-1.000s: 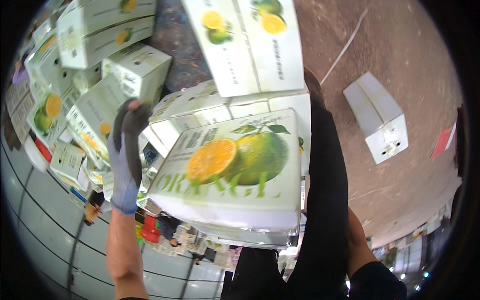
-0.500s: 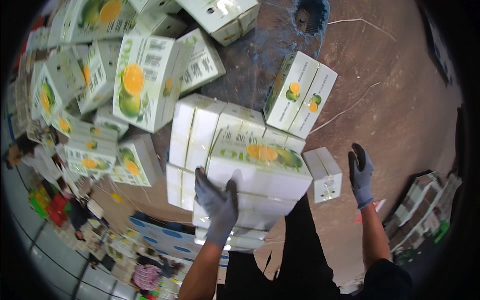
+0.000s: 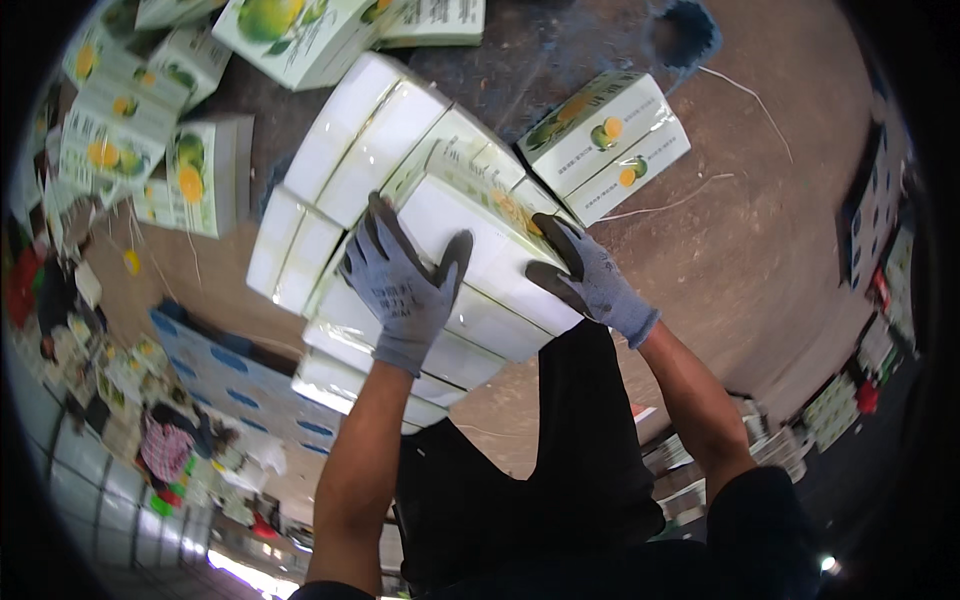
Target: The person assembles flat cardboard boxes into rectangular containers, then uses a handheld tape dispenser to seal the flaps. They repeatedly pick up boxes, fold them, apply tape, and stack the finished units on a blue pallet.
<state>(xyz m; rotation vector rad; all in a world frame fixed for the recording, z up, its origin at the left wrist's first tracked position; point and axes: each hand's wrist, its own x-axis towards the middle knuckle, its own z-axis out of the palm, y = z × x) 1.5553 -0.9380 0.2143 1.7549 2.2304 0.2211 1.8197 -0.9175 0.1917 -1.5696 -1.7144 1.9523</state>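
A white carton (image 3: 468, 235) printed with orange and green fruit lies on top of a stack of cartons (image 3: 345, 165). My left hand (image 3: 402, 290), in a grey glove with dark fingertips, grips its left end, thumb on the white face. At the other end my right hand (image 3: 592, 275), gloved the same way, is closed on the carton's edge, thumb on the white face. The carton tilts down toward the right. Its underside is hidden.
Two taped fruit cartons (image 3: 610, 140) stand right of the stack on a worn dark blue pallet (image 3: 560, 50). More cartons (image 3: 115, 145) are heaped at the left. A blue pallet (image 3: 250, 385) stands lower left, near a person in a checked shirt (image 3: 165, 450).
My right hand has come in from the right onto the carton; my left hand has stayed on it. The view has turned, and the small box at the right no longer shows.
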